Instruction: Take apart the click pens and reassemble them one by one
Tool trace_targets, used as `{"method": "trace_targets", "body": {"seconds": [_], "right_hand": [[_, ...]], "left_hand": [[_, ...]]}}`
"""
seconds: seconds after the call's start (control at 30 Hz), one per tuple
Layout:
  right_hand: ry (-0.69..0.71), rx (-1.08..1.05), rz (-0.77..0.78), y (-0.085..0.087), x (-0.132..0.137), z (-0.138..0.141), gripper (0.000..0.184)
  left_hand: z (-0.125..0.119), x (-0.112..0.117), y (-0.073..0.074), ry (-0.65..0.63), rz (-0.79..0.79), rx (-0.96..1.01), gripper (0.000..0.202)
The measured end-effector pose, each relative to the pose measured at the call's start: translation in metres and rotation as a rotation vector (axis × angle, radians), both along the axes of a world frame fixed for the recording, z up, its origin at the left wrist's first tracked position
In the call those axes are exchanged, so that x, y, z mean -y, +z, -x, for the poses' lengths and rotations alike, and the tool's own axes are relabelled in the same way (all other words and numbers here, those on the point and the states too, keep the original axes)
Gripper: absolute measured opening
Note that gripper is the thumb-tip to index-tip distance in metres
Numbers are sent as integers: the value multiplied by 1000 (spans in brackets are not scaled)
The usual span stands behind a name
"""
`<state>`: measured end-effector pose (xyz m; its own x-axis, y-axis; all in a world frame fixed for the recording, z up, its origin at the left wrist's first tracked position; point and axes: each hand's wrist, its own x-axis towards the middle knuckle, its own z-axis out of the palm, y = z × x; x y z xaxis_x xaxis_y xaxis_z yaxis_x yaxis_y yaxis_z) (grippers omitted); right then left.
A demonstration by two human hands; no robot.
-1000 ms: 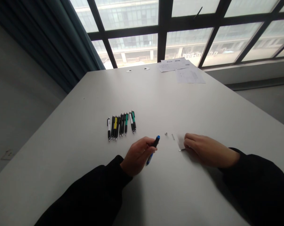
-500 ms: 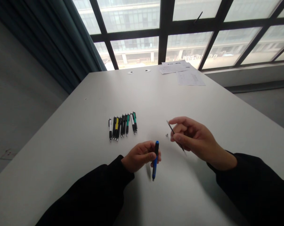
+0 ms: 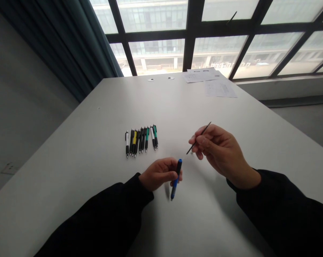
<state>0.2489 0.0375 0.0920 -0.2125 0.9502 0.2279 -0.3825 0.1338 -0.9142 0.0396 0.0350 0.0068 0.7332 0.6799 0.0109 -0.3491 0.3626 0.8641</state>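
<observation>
My left hand (image 3: 159,174) is closed around a blue pen barrel (image 3: 176,179), held nearly upright just above the white table (image 3: 97,171). My right hand (image 3: 217,148) pinches a thin dark refill rod (image 3: 198,138) that slants up to the right, its lower tip pointing toward the barrel. The two hands are apart, the rod a short way right of and above the barrel. A row of several assembled pens (image 3: 141,140), black with yellow, white and green parts, lies left of both hands.
Sheets of paper (image 3: 213,82) lie at the far right of the table by the window. Two small round discs (image 3: 160,79) sit near the far edge. A dark curtain (image 3: 70,53) hangs at the left.
My right hand rose from the table, where it had picked up the thin rod, and turned the rod to slant the other way. My left hand tipped the blue barrel upright.
</observation>
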Motion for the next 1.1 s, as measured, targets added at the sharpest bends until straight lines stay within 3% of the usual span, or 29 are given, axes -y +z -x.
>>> {"method": "trace_targets", "body": {"seconds": [0.2,0.4,0.47,0.6,0.87,1.1], "right_hand": [[125,99,53,-4,-1,1,11],[347,351,147,-4,-2,-2,36],[326,348,141,-4,-3,-4,39],[267,435,111,-5,-4,-7,25],[320,597,29,-5,-1,-8,24],[257,861,-168,2,2,-7,16]], "left_hand": [[1,-1,-1,1,-41,-27,31],[1,-2,1,2,-71,-37,34],[1,-2,2,1,-64,-42,32],[1,-1,2,5,-44,-54,32],[1,-1,2,15,-34,-70,28],[2,0,4,29,-53,-110,29]]}}
